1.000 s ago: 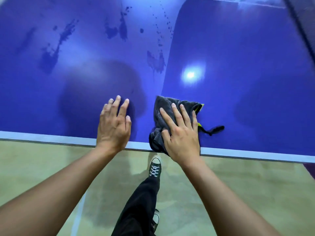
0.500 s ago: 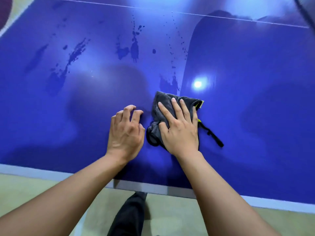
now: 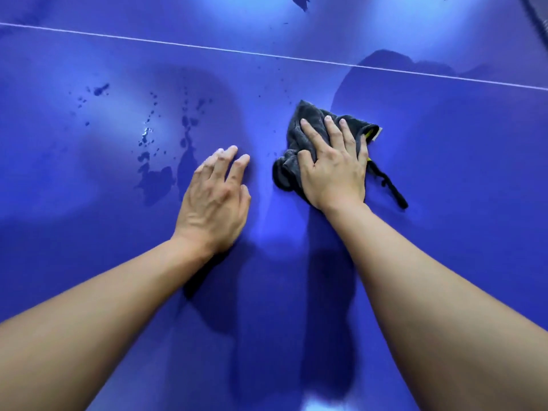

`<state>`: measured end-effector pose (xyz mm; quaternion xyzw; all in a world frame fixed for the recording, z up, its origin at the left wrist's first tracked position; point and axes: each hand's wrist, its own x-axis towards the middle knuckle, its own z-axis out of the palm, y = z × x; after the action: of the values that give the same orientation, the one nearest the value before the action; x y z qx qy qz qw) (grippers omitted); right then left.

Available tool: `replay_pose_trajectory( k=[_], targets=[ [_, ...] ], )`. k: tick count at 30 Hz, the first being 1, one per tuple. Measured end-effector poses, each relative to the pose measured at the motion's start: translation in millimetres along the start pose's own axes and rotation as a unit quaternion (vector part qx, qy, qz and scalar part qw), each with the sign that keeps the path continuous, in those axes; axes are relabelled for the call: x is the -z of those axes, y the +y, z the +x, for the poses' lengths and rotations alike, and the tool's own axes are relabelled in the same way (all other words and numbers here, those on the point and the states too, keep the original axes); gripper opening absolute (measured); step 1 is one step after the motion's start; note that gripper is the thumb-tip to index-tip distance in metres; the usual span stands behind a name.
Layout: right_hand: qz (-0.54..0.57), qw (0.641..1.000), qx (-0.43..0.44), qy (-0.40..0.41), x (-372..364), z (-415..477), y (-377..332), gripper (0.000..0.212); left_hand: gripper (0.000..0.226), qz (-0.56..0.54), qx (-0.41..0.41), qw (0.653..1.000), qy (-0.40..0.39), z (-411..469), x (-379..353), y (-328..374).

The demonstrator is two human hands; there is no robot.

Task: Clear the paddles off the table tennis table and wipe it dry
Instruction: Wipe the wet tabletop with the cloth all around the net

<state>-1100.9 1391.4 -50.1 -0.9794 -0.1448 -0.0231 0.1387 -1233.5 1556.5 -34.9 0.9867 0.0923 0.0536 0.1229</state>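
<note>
The blue table tennis table (image 3: 444,232) fills the view. My right hand (image 3: 333,167) presses flat, fingers straight, on a crumpled dark grey cloth (image 3: 302,126) with a yellow tag and a black loop trailing to the right. To the cloth's left, my left hand (image 3: 216,200) rests on the bare table with its fingers loosely bent, holding nothing. Water puddles and drops (image 3: 157,179) lie just left of my left hand. No paddle is in view.
A thin white centre line (image 3: 267,56) crosses the table beyond the hands. More small drops (image 3: 99,90) dot the far left. A dark wet patch (image 3: 301,0) shows at the top edge. A dark edge of the net (image 3: 538,22) sits at the top right corner.
Both hands have slid forward across the table away from the near edge, the cloth moving with my right hand. The table edge, floor and my leg have dropped out of view.
</note>
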Motion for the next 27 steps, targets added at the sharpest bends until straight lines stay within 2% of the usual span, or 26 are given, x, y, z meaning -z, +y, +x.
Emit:
replay_pose_trajectory(
  k=[8, 16, 20, 27],
  targets=[
    [-0.003, 0.999, -0.034, -0.013, -3, 137, 14, 0.056, 0.053, -0.023, 0.016, 0.999, 0.022, 7, -3, 2],
    [-0.009, 0.998, -0.069, -0.013, -10, 213, 1, 0.056, 0.053, -0.014, 0.013, 1.0, 0.025, 9, -5, 0],
    [-0.013, 0.998, -0.057, -0.024, -12, 203, -6, 0.056, 0.053, -0.013, 0.014, 0.999, 0.025, 8, -4, 1],
    [-0.023, 0.998, 0.055, -0.037, -17, 115, -42, 0.056, 0.051, -0.021, 0.011, 0.999, 0.034, 13, -5, -1]
  ],
)
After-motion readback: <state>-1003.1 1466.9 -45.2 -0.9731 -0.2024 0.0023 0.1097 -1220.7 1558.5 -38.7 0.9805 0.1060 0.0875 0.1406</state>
